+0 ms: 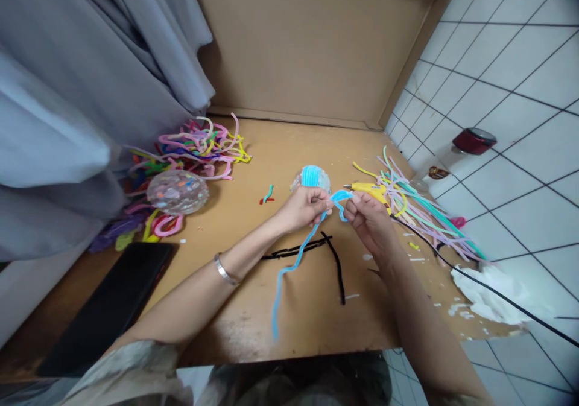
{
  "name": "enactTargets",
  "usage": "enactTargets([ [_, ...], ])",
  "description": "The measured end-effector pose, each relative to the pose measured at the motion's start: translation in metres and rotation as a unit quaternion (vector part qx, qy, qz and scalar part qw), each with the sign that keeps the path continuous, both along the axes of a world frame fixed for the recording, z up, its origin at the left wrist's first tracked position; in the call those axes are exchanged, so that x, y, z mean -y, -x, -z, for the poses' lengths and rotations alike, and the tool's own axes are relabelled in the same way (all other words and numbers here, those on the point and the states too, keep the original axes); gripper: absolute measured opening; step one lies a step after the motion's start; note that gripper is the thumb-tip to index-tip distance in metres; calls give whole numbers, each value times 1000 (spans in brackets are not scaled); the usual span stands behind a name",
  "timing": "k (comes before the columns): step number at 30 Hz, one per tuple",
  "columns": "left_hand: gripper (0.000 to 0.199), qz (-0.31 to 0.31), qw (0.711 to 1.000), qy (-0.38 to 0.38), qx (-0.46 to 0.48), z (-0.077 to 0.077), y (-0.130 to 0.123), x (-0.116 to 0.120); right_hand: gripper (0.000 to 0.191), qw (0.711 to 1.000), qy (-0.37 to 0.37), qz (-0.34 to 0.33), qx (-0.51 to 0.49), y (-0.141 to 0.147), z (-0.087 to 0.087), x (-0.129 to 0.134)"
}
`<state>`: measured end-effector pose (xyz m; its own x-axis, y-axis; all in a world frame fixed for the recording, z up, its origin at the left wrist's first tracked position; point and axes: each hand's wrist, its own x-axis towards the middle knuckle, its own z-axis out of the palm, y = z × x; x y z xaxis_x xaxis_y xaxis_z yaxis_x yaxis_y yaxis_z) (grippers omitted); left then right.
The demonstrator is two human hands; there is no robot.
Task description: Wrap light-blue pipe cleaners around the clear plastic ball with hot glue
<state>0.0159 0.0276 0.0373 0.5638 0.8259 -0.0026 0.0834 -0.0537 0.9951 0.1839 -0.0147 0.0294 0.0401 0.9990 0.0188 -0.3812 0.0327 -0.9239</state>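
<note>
A blue pipe cleaner (295,266) is held between both hands above the table, bent into a small flat loop at its upper end. My left hand (304,208) pinches it on the left of the loop, and its long tail hangs down toward the table's front edge. On the loop's right side, my right hand (371,220) grips with thumb and fingertips. Just behind my left hand sits a clear round ball partly wrapped in blue strands (310,177). Several black pipe cleaners (338,273) lie on the table below the hands.
A yellow glue gun (367,189) lies right, its black cord running to the front right. Beyond it are loose pastel pipe cleaners (420,207), a red-lidded jar (474,142) and white tissue (491,294). At left are a clear bumpy ball (177,192), tangled pipe cleaners (199,146) and a black phone-like slab (113,303).
</note>
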Motion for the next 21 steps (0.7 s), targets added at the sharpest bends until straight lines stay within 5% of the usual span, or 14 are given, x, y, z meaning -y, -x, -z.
enactTargets([
  [5, 21, 7, 999, 31, 37, -1, 0, -1, 33, 995, -37, 48, 79, -1, 0, 1],
  [16, 17, -19, 999, 8, 28, 7, -6, 4, 41, 996, -9, 53, 70, -2, 2, -1],
  [21, 14, -54, 995, -86, 3, 9, -11, 8, 38, 992, -30, 85, 85, 2, 7, 0],
])
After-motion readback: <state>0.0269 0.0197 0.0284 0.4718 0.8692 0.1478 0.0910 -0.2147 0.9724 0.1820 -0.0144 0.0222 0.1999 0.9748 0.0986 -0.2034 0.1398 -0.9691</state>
